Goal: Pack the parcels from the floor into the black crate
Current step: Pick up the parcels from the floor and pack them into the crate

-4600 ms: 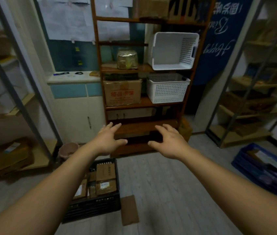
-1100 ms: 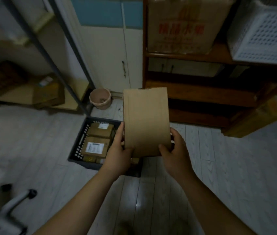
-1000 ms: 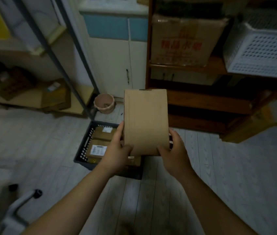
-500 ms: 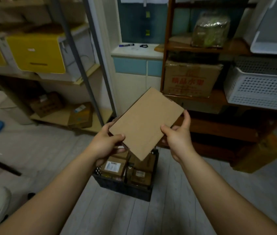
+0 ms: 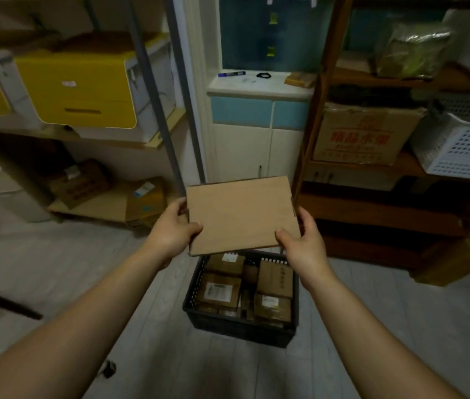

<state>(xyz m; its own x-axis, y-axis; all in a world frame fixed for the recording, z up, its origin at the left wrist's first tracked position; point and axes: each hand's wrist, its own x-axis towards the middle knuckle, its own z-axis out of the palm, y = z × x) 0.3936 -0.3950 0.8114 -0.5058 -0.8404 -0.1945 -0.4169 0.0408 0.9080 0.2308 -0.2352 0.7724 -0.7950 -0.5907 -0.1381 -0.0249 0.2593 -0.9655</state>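
Observation:
A flat brown cardboard parcel (image 5: pixel 241 216) is held in the air with its long side running left to right. My left hand (image 5: pixel 171 230) grips its left edge and my right hand (image 5: pixel 304 244) grips its lower right corner. Directly below and a little nearer stands the black crate (image 5: pixel 239 326) on the floor, holding several brown parcels with white labels (image 5: pixel 222 290). The parcel hides the crate's far rim.
A dark wooden shelf unit (image 5: pixel 386 208) stands to the right with a printed carton (image 5: pixel 363 136) and a white basket (image 5: pixel 467 151). A metal rack (image 5: pixel 153 99) on the left carries yellow boxes (image 5: pixel 84 90) and cartons. A white cabinet (image 5: pixel 256 151) lies behind.
Both hands picked the flat parcel off the floor and turned it from upright through a tilt to lying crosswise. It now hangs above the crate's far side.

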